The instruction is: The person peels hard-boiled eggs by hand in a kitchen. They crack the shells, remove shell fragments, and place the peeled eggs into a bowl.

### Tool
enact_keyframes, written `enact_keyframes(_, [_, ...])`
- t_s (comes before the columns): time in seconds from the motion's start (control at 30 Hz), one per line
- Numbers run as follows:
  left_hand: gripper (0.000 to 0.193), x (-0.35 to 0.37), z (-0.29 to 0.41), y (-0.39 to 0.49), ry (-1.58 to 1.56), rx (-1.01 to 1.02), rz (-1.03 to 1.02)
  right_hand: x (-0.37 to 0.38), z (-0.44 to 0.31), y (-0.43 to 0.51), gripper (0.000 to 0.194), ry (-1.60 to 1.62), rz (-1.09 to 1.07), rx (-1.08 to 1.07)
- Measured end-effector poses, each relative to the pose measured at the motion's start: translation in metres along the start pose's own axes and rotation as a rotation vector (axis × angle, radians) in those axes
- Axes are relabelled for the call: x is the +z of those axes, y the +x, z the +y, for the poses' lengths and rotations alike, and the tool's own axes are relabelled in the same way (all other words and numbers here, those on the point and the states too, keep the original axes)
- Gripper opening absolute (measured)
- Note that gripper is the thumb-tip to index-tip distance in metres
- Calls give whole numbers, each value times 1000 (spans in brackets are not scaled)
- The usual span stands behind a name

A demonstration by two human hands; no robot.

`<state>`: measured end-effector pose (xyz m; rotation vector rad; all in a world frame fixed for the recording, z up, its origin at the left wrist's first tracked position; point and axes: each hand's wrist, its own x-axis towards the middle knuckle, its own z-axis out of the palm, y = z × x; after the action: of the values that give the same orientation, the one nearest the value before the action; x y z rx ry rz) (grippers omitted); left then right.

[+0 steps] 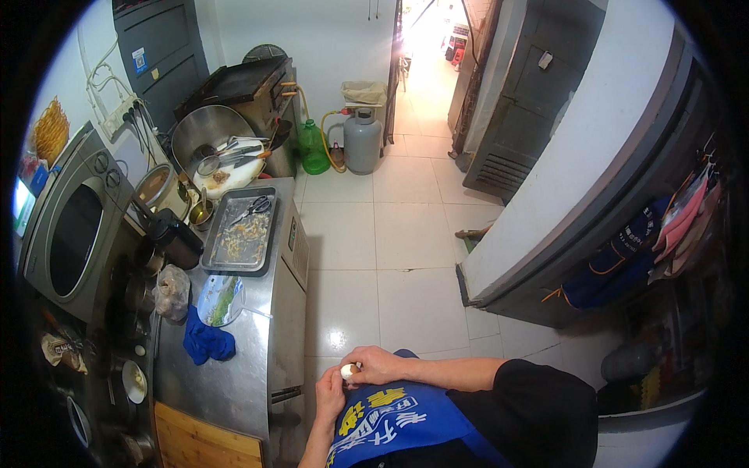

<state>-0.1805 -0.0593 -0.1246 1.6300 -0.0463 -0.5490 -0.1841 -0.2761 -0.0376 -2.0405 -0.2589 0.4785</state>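
A small egg (347,371), white with a brown patch that looks like remaining shell, is held between both hands in front of a blue apron (380,418). My right hand (377,364) curls over it from the right, thumb and fingers around its side. From below left, my left hand (330,393) pinches it with the fingertips. The hands are just right of the steel counter's edge. On the counter (248,362) lie a crumpled blue cloth (208,338) and a round printed hand fan (221,299). A wooden cutting board (208,436) sits at its near end.
Scissors (257,206) and scraps lie in a metal tray (270,257). Behind it are a black jug (175,237) and a large steel pot (202,126). A microwave (76,228) stands at left. A gas cylinder (363,143) and green bottle (314,149) stand on the tiled floor.
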Motion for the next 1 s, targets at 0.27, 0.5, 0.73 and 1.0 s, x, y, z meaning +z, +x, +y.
enact_keyframes(0.27, [31, 3, 12, -5, -64, -32, -19, 8, 7, -2, 39, 4, 141, -82])
enact_keyframes(0.5, [29, -2, -21, 4, -237, -78, -20, 1, -4, -2, 39, 102, 59, 71])
enact_keyframes(0.73, [29, -1, -11, 9, -372, -56, -48, 5, 5, -2, 44, 93, 151, -38])
enact_keyframes(1.0, [29, 2, -8, 8, -417, -38, -32, 6, 9, 0, 46, 232, 156, 3])
